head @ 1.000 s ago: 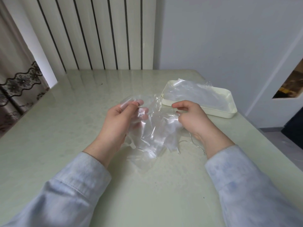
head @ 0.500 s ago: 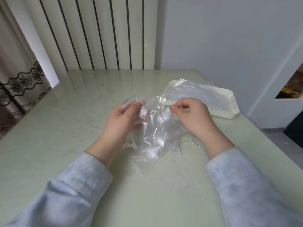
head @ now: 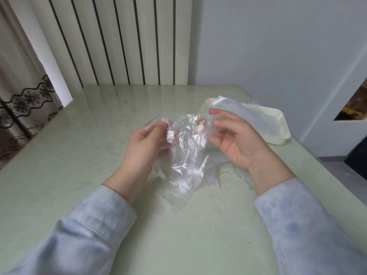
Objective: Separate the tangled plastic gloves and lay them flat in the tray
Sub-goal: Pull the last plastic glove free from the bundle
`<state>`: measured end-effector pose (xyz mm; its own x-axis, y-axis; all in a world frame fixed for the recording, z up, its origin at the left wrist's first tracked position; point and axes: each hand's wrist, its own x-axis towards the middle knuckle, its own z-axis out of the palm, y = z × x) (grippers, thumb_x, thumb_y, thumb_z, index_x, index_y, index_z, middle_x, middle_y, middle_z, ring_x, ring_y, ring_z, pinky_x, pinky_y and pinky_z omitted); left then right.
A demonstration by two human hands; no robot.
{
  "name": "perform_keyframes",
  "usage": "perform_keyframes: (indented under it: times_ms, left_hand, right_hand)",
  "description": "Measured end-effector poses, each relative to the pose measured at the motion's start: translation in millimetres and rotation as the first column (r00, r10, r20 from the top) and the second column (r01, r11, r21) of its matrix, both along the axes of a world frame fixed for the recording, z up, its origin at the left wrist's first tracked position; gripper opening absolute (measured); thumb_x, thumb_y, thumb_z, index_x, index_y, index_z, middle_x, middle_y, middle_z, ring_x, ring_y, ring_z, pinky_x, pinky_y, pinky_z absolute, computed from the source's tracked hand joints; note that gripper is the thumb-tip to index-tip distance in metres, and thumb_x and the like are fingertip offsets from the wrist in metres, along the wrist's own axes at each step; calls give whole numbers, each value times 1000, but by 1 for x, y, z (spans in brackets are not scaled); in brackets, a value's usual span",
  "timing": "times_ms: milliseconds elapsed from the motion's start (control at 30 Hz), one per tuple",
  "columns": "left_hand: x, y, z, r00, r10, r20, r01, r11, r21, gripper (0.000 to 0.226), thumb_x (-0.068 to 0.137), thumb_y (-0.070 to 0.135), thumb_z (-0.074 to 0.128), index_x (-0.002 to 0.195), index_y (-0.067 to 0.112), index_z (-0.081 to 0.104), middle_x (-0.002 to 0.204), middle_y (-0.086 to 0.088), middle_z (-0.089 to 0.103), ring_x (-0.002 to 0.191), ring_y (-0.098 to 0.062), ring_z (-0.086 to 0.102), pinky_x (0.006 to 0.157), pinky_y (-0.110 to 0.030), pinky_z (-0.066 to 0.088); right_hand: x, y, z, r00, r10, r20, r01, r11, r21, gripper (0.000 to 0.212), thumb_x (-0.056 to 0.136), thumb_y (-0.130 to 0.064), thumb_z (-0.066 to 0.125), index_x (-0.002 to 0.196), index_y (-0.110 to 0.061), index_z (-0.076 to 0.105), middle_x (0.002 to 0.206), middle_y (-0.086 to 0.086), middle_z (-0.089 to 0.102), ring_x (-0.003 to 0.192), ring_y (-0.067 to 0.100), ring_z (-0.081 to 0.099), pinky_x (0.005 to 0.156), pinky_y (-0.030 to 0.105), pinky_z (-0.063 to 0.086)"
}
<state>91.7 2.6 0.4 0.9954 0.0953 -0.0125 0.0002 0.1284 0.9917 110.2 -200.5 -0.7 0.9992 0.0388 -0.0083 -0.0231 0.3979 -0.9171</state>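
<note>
Two-handed untangling: my left hand (head: 147, 144) pinches the crumpled clear plastic gloves (head: 186, 159); right hand (head: 238, 143), grip unclear; next, peel one free.

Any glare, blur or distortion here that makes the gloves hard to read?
Head view: wide-angle lens splays the radiator slats; glossy table mirrors them; clear gloves show white glints yet blend into it; right hand slightly soft.

surface: pale green glossy marbled table (head: 79, 165) | far right: cream rectangular plastic tray (head: 286, 135) sits flat near the edge | centre: lower end of tangle of clear plastic gloves (head: 186, 171) touches the top | just right of it: thin pale looped strand (head: 241, 175)
</note>
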Motion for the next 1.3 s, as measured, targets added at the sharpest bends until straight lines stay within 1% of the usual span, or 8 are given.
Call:
perform_keyframes:
  times_ms: [167, 467, 667, 767, 900, 1067, 1200, 1300]
  left_hand:
    - [3, 0, -1, 1000, 11, -8, -11, 998, -54, 21, 103, 21, 53, 100, 18, 74, 71, 7, 74, 50, -4, 64, 39, -14, 40]
    - [7, 2, -4, 999, 50, 6, -50, 998, -30, 22, 103, 22, 54, 90, 21, 72, 52, 15, 61, 42, 0, 54, 39, -13, 37]
    - [10, 3, -8, 999, -3, 38, 7, 995, -98, 20, 103, 18, 50, 97, 16, 69, 82, -5, 72, 65, -19, 64, 52, -21, 45]
    - [12, 3, -11, 999, 1, 40, 2, 996, -88, 19, 103, 17, 50, 96, 17, 69, 84, -5, 73, 70, -20, 65, 62, -28, 47]
    - [7, -1, -9, 998, -43, 49, 44, 999, -23, 24, 103, 19, 52, 88, 16, 70, 73, 2, 72, 61, -13, 67, 55, -23, 49]
    - [-2, -4, -9, 992, -113, 55, 110, 993, 49, 31, 102, 14, 49, 71, 8, 52, 42, 3, 42, 29, -8, 34, 34, -12, 24]
    - [-2, 0, -10, 985, -168, 44, 168, 986, 14, 32, 101, 14, 45, 74, 4, 56, 41, -14, 47, 30, -22, 43, 36, -15, 30]
    - [3, 2, -12, 989, -148, 24, 148, 989, 3, 25, 100, 19, 48, 85, 9, 65, 54, -15, 51, 38, -23, 47, 39, -18, 32]
  right_hand:
    - [2, -2, -6, 991, 44, 126, -40, 998, -39, 74, 68, 23, 46, 134, -10, 56, 113, 22, 72, 106, 33, 66, 84, 31, 46]
    - [0, 5, 1, 938, -231, 259, 293, 926, -237, 8, 87, -3, 75, 92, -7, 71, 74, 12, 69, 57, 22, 64, 54, 30, 53]
    - [-7, 8, 23, 845, -397, 359, 488, 847, -211, 28, 89, -23, 78, 72, -11, 60, 49, -10, 46, 47, 9, 43, 50, 20, 38]
    - [-10, 17, 34, 882, -315, 351, 407, 885, -228, 36, 88, -38, 75, 58, -26, 59, 53, -13, 45, 52, 10, 41, 57, 25, 37]
    - [-16, 43, 35, 975, -132, 176, 212, 781, -587, 47, 91, -60, 64, 84, -14, 69, 56, -3, 51, 43, 10, 42, 42, 17, 32]
    - [-10, 58, 19, 993, -116, -27, 73, 769, -636, 59, 85, -71, 62, 89, -13, 70, 73, 3, 66, 56, 14, 50, 47, 20, 39]
    - [-5, 49, 13, 988, 8, -155, -65, 927, -370, 43, 83, -46, 79, 111, -15, 72, 91, 5, 67, 65, 7, 58, 56, 15, 48]
    - [-5, 42, 7, 992, 86, -88, -116, 889, -443, 32, 82, -11, 81, 112, -11, 70, 90, 12, 70, 66, 14, 54, 57, 19, 41]
